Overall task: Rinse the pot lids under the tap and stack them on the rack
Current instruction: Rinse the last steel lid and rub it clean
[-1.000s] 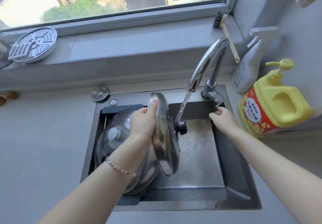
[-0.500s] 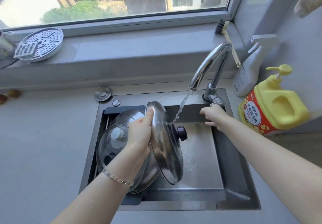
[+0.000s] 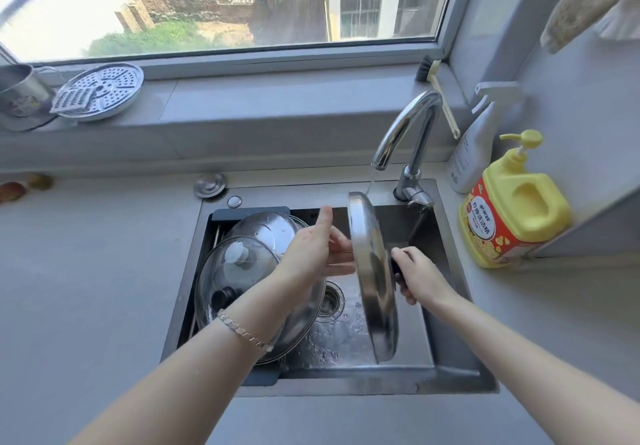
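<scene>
Rinse step: right hand grips lid by knob, left hand open against it; next, likely rack left of left hand.

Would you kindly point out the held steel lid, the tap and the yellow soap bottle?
steel lid (image 3: 376,285): head view, middle of its shiny face.
tap (image 3: 394,129): head view, curve of the spout.
yellow soap bottle (image 3: 500,186): head view, upper yellow body.

Bare forearms; chain bracelet, left wrist

Bright window daylight, wide-angle edge distortion
</scene>
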`<action>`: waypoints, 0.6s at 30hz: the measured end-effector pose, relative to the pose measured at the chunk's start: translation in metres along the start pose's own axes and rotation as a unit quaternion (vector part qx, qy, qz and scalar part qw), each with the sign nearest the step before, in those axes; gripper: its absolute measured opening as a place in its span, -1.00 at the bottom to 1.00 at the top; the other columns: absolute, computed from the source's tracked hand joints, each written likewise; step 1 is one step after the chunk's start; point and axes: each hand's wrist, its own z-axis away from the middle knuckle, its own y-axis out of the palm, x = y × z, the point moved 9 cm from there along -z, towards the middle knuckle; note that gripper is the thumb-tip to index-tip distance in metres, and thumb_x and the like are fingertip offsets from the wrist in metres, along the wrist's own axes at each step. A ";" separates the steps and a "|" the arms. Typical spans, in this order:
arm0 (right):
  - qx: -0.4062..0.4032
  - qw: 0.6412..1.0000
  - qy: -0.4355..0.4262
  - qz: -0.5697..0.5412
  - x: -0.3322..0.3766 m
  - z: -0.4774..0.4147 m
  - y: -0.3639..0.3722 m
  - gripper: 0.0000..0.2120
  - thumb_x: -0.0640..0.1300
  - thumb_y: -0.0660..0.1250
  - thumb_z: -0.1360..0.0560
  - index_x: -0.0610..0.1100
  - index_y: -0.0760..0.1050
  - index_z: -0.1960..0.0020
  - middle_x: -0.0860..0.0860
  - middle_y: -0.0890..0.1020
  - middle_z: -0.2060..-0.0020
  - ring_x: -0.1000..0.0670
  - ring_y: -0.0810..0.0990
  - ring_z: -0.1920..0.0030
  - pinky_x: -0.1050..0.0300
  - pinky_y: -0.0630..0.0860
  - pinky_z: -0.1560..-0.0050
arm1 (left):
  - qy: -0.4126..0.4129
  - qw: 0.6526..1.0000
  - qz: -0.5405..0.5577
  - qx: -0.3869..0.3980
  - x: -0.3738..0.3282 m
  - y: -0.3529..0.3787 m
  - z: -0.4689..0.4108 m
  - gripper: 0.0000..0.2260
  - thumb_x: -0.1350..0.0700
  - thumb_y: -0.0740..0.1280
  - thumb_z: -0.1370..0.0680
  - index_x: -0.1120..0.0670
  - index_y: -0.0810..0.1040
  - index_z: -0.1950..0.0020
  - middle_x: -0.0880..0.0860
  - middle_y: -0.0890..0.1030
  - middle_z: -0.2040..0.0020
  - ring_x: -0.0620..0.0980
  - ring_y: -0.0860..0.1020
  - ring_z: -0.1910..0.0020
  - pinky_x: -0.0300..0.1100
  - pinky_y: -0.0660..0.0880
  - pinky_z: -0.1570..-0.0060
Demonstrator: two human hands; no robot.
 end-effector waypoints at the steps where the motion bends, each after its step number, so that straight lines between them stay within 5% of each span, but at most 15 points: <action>1: -0.014 1.000 -0.006 -0.011 -0.001 0.003 -0.007 -0.75 -0.01 0.08 -0.60 -0.11 0.34 0.17 -0.05 0.34 0.44 0.03 0.24 0.51 0.22 0.16 0.49 | -0.010 1.000 -0.018 0.000 0.005 -0.004 0.002 -0.54 -0.08 0.05 -0.63 0.15 0.43 0.35 0.07 0.63 0.35 -0.04 0.62 0.35 -0.19 0.60 0.33; 8: -0.071 0.995 -0.060 -0.030 0.016 0.025 -0.037 -0.74 -0.05 0.08 -0.61 -0.14 0.36 0.20 -0.08 0.37 0.44 -0.01 0.29 0.44 0.15 0.16 0.43 | -0.098 0.988 -0.117 0.005 0.054 -0.027 0.021 -0.92 0.21 0.13 -0.60 0.13 0.39 0.06 0.08 0.47 0.23 -0.03 0.45 0.35 -0.29 0.41 0.39; 13: -0.104 0.980 -0.123 0.117 0.036 0.032 -0.028 -0.79 0.04 0.18 -0.55 -0.06 0.40 0.17 0.09 0.46 0.35 0.04 0.43 0.26 0.07 0.34 0.16 | -0.105 0.982 -0.155 -0.026 0.070 -0.046 0.025 -0.87 0.14 0.15 -0.61 0.14 0.38 -0.12 0.20 0.56 -0.03 0.04 0.57 0.21 -0.10 0.55 0.16; 18: -0.089 0.966 -0.057 0.237 0.019 0.031 0.006 -0.75 0.14 0.16 -0.51 -0.04 0.40 0.09 0.08 0.56 0.24 -0.06 0.52 0.14 0.07 0.38 0.17 | -0.115 0.981 -0.152 -0.039 0.077 -0.065 0.030 -0.88 0.13 0.17 -0.59 0.08 0.37 -0.12 0.18 0.58 -0.05 0.06 0.60 0.17 -0.08 0.56 0.16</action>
